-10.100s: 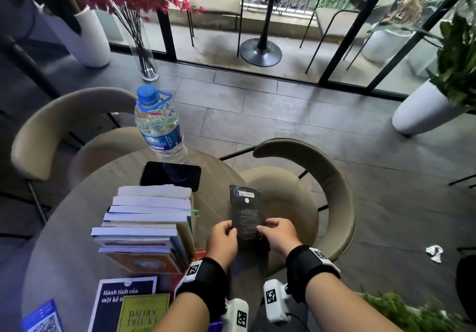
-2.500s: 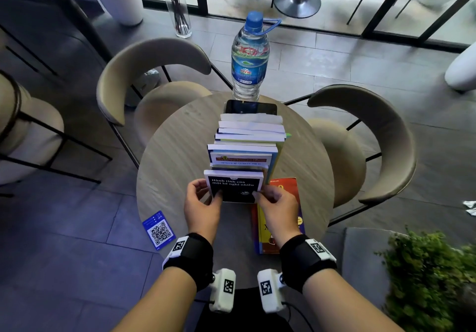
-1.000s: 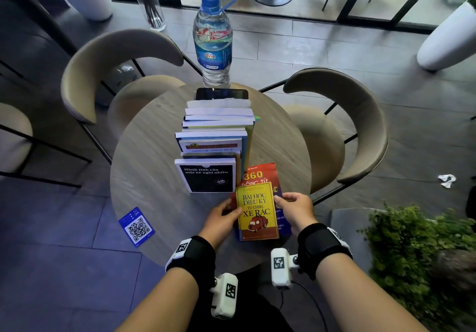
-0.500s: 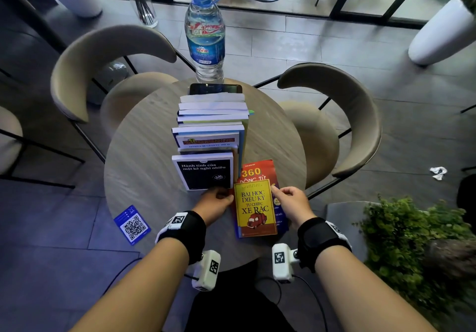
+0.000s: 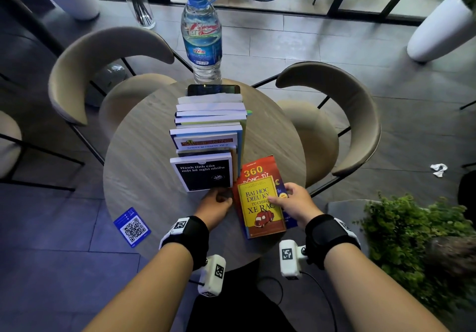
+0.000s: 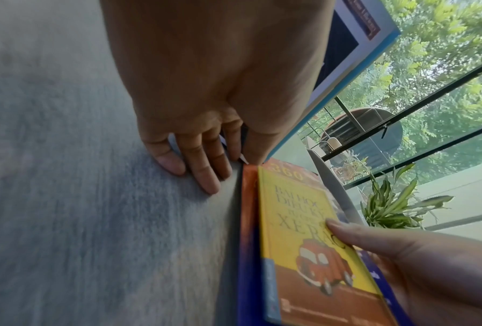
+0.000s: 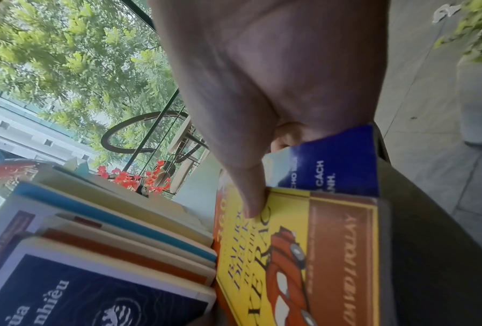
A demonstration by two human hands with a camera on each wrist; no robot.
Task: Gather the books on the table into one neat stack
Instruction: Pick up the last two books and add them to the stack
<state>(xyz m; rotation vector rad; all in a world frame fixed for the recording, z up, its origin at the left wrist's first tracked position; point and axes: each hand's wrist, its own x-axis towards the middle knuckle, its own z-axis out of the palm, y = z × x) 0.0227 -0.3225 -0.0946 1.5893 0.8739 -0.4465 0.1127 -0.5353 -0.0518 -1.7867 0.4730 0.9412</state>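
Note:
A tall stack of books stands mid-table, topped by a black-covered book. To its right a yellow book lies on a red and blue "360" book. My right hand grips the yellow book at its right edge, thumb on the cover, fingers curled behind the blue book. My left hand sits at the stack's foot. Its fingertips rest on the table beside the red book's edge, holding nothing.
A water bottle and a dark phone stand behind the stack on the round wooden table. Two curved chairs flank the far side. A blue QR card lies left, a plant right.
The black book now tops the stack. My left hand has left the yellow book's left edge and gone to the stack's foot. My right thumb has slid further onto the yellow cover.

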